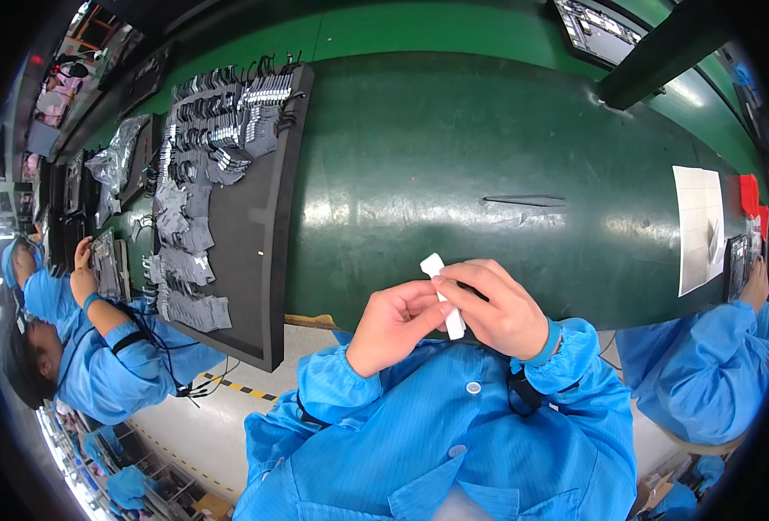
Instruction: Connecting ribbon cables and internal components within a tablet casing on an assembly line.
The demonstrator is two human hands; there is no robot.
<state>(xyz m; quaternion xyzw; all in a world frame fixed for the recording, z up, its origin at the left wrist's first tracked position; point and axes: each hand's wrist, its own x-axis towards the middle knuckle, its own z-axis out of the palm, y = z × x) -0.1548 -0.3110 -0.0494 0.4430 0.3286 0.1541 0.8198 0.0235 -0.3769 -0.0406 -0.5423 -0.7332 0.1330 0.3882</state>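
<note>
Both of my hands meet over the near edge of the green work table [402, 174], around a narrow white piece [454, 325] with a wider, blocky upper end. Its exact kind cannot be made out. My left hand [391, 325] pinches it from the left, thumb and curled fingers against its middle. From the right, my right hand [499, 306] closes on it, with thumb and fingertips near its upper part. The fingers cover part of the piece, which stands tilted, its top leaning left. A wristband circles my right wrist.
To the left lies a black tray [273, 260] with rows of grey flat parts [195, 208] with black leads. A thin dark slender item [525, 201] lies beyond my hands. Printed paper [699, 230] is at the right. Co-workers in blue [98, 347] sit on both sides.
</note>
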